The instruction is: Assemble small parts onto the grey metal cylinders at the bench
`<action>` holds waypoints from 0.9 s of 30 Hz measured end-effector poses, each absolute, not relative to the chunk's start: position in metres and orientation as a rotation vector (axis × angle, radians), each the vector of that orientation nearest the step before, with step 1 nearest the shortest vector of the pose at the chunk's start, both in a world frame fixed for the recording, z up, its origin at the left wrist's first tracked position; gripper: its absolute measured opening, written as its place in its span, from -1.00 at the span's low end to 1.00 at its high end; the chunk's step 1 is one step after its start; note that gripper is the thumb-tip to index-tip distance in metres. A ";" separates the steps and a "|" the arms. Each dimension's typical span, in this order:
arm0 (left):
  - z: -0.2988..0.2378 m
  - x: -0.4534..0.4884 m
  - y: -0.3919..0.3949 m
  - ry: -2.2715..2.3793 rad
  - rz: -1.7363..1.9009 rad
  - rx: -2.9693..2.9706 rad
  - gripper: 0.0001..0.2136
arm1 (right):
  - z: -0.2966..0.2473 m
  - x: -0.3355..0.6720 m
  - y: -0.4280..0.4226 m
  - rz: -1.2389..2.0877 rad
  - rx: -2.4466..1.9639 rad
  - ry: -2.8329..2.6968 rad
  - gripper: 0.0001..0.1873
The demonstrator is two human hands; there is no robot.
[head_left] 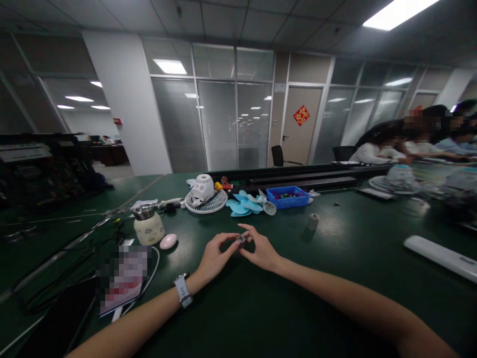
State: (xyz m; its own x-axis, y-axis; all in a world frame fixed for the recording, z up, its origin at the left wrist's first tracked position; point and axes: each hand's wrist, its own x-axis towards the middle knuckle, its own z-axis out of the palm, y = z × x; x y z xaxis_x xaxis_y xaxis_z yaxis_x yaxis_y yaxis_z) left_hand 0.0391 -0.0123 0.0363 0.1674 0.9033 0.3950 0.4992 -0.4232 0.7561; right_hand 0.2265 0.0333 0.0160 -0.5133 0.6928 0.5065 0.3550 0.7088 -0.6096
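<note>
A small round metal part (242, 239) is held just above the green table between the fingertips of both hands. My left hand (219, 252), with a pale-strapped watch at its wrist, pinches it from the left. From the right, my right hand (261, 250) curls its thumb and fingers round the same part. Its exact kind is too small to make out, and fingers cover some of it. A short grey metal cylinder (313, 222) stands upright on the table, apart from my right hand.
Ahead lie a white fan housing with grille (206, 205), blue fan blades (246, 204) and a blue tray (287, 204) of small parts. A cream bottle (149, 228), pink egg-shaped object (168, 241) and cables are left. A long white piece (441, 256) lies right; people sit far right.
</note>
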 end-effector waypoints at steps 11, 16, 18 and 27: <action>0.047 0.056 0.009 1.368 1.394 1.864 -0.73 | 0.010 0.223 0.032 0.359 -0.846 -2.161 -0.25; 0.034 0.025 0.013 1.490 1.361 1.840 -0.64 | 0.012 0.222 0.028 0.324 -0.867 -2.184 -0.21; 0.020 0.012 0.012 1.474 1.228 1.832 -0.62 | 0.015 0.221 0.024 0.287 -0.868 -2.207 -0.26; 0.008 0.008 0.003 1.470 1.067 1.889 -0.64 | 0.054 0.301 0.076 -0.186 -1.287 -2.096 -0.51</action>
